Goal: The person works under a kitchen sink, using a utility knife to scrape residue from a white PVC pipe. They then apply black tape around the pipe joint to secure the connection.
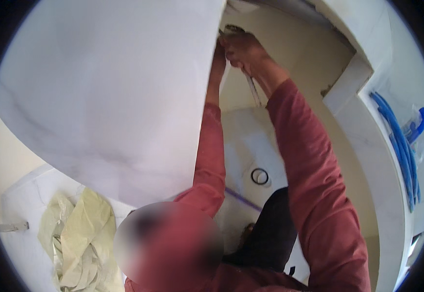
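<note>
Head view. Pale-walled recess, seen from above, with white marbled surfaces about it; edges curve toward the dark rim of the lens.

Item: marbled slab, white with grey veining, large, filling the upper left and hiding part of the left arm.

Item: right hand, at upper centre inside the recess; fingers curled inward, closed on a dark fitting that shows at its upper side. Fitting small in view; exact form unclear.

Item: left hand, close beside the right, partly behind the slab edge; finger spread and any hold cannot be told.

Item: thin pale pipe, slanting down from below the right hand toward the floor; upper end hidden.

Item: sleeves, dull red, on both arms.

Item: black ring, lying on the light floor, between the forearms.

Item: purple strip, narrow, on the floor near the dark trouser leg.

Item: blue tubes, several, bundled lengthwise on the marbled bench at right; just beside them, a curved blue piece with clear plastic wrapping.

Item: yellowish sack, crumpled, lower left.

Item: blurred patch, lower centre; contents unreadable.
</note>
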{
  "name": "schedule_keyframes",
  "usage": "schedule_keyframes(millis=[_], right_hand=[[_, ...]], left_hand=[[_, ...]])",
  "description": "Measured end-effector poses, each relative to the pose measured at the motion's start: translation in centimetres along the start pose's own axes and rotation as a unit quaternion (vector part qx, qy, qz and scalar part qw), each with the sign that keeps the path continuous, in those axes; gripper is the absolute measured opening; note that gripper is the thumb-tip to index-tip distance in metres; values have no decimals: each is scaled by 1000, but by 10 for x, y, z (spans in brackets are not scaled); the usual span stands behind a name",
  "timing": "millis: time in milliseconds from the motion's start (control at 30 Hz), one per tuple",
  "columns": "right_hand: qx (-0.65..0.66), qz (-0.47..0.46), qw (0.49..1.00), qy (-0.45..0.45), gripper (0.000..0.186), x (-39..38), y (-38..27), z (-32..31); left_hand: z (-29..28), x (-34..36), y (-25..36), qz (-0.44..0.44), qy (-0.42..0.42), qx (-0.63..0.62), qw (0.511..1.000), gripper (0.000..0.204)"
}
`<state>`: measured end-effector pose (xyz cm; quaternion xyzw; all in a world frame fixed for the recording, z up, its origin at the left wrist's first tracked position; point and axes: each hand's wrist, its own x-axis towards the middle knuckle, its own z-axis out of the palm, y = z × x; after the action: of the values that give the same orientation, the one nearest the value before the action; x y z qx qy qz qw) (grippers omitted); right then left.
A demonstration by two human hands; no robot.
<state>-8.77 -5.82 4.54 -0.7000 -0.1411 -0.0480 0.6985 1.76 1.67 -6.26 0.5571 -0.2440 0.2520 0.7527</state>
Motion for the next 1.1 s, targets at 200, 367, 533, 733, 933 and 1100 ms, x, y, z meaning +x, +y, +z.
schedule_keyframes(millis=[200, 367, 533, 733, 933, 1100], right_hand=[[-143, 78, 983, 80, 18, -51, 5, -9], [-59, 7, 998, 38, 20, -15, 5, 0], [-101, 77, 991, 39, 21, -40, 3, 1], [-114, 36, 992, 42, 22, -15, 2, -11], [-121, 46, 992, 12, 19, -29, -6, -12], [-112, 35, 992, 37, 20, -25, 3, -13]], left_hand=[[9, -11, -10, -32, -7, -5, 999, 41], [19, -13, 1, -17, -6, -88, 996, 40], [-5, -9, -6, -52, 9, -44, 998, 43], [17, -14, 18, -56, -21, -82, 995, 45], [11, -10, 8, -3, 1, -50, 999, 44], [22, -18, 12, -13, -20, -98, 995, 43]])
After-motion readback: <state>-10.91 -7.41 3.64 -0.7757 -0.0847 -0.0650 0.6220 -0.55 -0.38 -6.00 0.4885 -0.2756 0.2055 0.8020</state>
